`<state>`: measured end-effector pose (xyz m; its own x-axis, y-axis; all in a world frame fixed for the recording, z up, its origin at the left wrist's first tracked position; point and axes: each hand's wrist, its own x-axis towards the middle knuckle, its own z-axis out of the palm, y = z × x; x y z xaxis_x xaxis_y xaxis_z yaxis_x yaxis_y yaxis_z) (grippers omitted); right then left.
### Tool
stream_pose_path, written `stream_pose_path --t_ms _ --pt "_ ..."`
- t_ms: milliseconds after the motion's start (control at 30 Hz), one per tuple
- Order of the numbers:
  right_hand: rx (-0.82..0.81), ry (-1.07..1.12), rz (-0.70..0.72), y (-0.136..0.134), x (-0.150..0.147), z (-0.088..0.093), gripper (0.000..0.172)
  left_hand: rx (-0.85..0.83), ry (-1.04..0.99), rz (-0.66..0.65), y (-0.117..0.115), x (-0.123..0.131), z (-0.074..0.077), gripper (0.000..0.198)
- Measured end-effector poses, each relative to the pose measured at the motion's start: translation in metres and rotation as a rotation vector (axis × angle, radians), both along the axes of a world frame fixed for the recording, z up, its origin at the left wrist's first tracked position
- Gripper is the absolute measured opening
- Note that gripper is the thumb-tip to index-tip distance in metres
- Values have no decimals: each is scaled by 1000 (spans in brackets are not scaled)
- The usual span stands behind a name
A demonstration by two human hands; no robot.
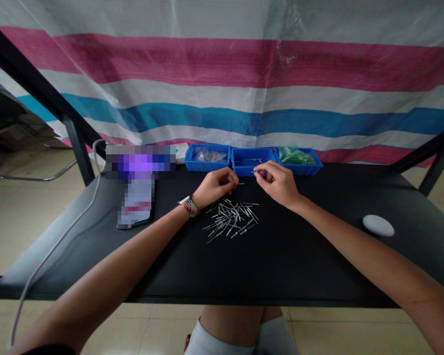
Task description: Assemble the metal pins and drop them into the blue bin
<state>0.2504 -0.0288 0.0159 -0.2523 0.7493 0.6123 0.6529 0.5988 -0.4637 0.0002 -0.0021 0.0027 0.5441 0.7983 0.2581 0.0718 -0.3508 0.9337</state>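
Observation:
On the black table a loose pile of silver blind rivets lies in front of my hands. Behind the pile, my left hand is pinched, and the thin pin of a rivet sticks out past its fingertips. My right hand is closed at the front of the middle blue bin, thumb and finger together; a tiny tip shows there, too small to name. Inside that bin lie a few rivets.
The left blue bin holds a clear plastic bag; the right blue bin holds green plastic bags. A phone lies left, near a white cable. A white rounded object sits right. Striped sheeting hangs behind.

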Motion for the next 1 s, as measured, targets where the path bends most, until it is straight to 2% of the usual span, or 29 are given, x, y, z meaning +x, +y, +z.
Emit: stream_pose_path --t_ms 133,300,367,500,567,667,800,1000 --pt "20 39 -100 7 1 6 19 -1 3 1 -1 1 1 14" --pt "29 149 -109 4 3 -6 25 -1 7 5 -1 1 2 15" --pt "7 152 -47 -4 0 -9 20 0 2 6 -1 0 3 15" --pt "-120 60 222 -14 -9 -10 13 8 -10 23 -2 0 5 16" --pt "-132 66 284 -13 -12 -11 11 12 -16 23 -2 0 7 18" --pt "-168 176 283 -5 -11 -14 7 -1 -18 18 -3 0 6 23" --pt "-366 321 291 3 -8 -18 14 -19 -5 20 -3 1 4 23" --pt "-409 347 296 5 -9 -18 13 -7 13 12 -4 1 4 22"
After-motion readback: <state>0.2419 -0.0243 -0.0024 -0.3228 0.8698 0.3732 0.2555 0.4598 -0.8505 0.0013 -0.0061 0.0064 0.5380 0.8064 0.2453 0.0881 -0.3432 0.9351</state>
